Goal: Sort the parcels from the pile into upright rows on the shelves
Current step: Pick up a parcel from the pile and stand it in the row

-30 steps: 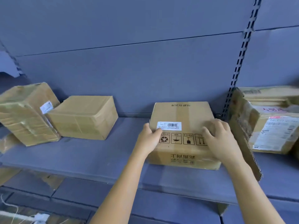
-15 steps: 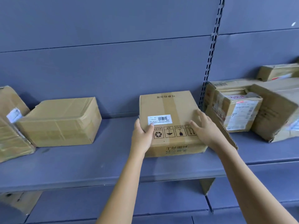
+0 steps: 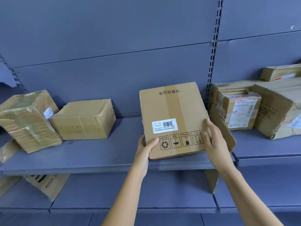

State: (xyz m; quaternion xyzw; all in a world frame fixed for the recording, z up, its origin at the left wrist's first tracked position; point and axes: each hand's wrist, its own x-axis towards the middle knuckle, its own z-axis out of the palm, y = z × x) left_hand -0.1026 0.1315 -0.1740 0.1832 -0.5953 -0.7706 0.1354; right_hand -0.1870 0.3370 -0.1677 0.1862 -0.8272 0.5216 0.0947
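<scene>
I hold the box [image 3: 172, 118] tilted up on the shelf [image 3: 97, 159], lower edge near the front lip; my left hand [image 3: 145, 151] clamps its lower-left corner, thumb on the printed face; my right hand [image 3: 215, 142] lies with fingers spread on its right edge; two parcels [image 3: 83, 119] sit well apart to the left.

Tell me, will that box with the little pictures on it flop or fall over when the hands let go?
Probably not floppy: the box has flat cardboard faces and crisp edges. It may tip, since it stands tilted on its narrow bottom edge, steadied by the left hand and right hand. Its printed glass symbol hints at fragile contents.
</scene>
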